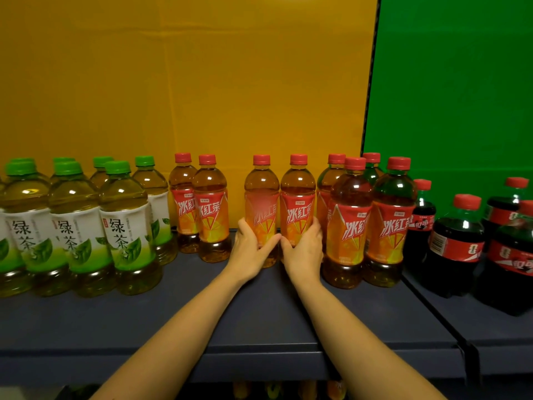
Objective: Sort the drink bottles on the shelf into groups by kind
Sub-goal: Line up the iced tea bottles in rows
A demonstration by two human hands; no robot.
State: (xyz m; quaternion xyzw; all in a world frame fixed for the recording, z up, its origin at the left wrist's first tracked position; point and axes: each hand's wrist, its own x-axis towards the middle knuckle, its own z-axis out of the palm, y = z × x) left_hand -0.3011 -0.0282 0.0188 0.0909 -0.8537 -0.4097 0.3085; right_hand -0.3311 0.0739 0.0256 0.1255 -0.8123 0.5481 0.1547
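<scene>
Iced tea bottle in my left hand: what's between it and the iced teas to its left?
Nothing; the head view shows only bare shelf and yellow backdrop there.

I read dim, even light; small glints on green tea bottles [72,197]; 1 iced tea bottle [262,194] label blurred; frame edges warped by wide lens.

Green-capped green tea bottles [75,226] stand upright at the left, red-capped iced tea bottles [212,215] in the middle, dark cola bottles [455,243] at the right, all on the shelf [144,321]
</scene>
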